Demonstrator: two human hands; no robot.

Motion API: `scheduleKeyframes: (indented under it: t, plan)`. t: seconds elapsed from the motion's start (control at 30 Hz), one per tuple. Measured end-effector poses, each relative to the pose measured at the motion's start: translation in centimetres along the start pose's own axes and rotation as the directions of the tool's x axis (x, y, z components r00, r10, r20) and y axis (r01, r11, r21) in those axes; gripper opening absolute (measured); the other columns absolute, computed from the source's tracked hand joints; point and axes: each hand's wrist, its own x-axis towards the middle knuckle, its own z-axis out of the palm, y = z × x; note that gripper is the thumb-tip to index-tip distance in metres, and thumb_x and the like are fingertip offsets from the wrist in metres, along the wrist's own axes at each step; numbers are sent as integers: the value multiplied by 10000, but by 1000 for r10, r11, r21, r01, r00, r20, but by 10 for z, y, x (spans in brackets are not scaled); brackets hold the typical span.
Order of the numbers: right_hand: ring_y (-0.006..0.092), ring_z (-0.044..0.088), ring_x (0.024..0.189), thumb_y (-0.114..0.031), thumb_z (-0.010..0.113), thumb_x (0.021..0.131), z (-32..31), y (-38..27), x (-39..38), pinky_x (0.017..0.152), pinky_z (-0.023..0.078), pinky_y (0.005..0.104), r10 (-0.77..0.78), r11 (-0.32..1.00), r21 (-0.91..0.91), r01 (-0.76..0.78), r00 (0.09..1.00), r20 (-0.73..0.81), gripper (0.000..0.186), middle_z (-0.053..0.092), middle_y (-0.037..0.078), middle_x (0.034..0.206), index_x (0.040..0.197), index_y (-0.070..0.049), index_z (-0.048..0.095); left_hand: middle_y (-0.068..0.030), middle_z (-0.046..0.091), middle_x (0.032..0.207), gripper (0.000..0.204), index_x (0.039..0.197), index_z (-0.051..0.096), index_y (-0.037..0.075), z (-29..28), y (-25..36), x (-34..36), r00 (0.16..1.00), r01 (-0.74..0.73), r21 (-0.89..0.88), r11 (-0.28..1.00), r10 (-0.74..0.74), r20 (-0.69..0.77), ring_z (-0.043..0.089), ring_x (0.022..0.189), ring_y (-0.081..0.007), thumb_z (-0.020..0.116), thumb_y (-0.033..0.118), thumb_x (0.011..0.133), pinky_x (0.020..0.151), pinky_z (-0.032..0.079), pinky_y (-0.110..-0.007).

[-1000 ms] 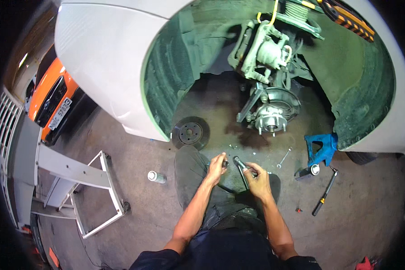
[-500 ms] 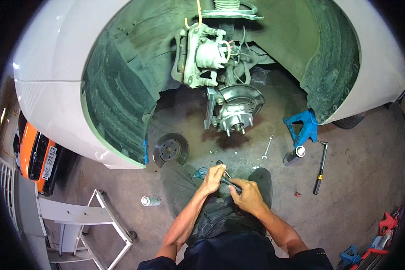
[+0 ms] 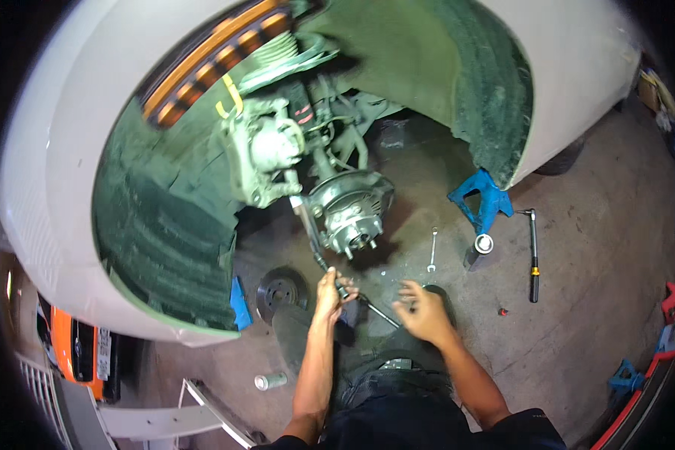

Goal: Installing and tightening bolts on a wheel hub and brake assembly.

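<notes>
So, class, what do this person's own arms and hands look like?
The left hand and right hand wear no gloves, and the forearms are bare. Dark sleeves end near the elbows; the right one bears a small pale marking.

Brownish-grey floor (image 3: 585,247), stained and scuffed, orange vehicle (image 3: 64,341) parked at far left, white metal frame (image 3: 157,421) low at left, slatted white panel (image 3: 40,390) beside it, brown clutter (image 3: 656,91) by upper right edge, greenish light across wheel arch (image 3: 397,56), dimmer toward edges.
</notes>
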Motion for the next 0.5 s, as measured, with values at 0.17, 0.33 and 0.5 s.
scheduleKeyframes:
  t: [0.17,0.33,0.5]
  plan:
    - [382,660,933,-163,645,809,-110,211,-15,809,522,423,330,845,-194,-499,771,-545,385,668,200,1060,1154,-11,569,-117,634,758,345,1007,496,65,8,16,16,996,85,183,980,-90,18,656,588,-228,481,409,983,523,571,-359]
    - [379,629,999,-154,644,801,-195,303,-15,859,510,444,480,550,-42,-834,357,-802,387,638,232,1084,1151,-18,549,-60,589,686,298,889,531,114,-5,22,16,994,106,140,984,-111,24,602,526,-189,518,400,974,465,525,-317]
    - [358,619,1021,-138,558,874,-266,408,-31,850,524,459,385,323,-103,-941,230,-894,266,594,156,1088,1126,-61,520,-81,572,665,314,865,513,74,0,7,25,994,103,214,971,-110,23,578,511,-188,503,362,990,436,499,-291]
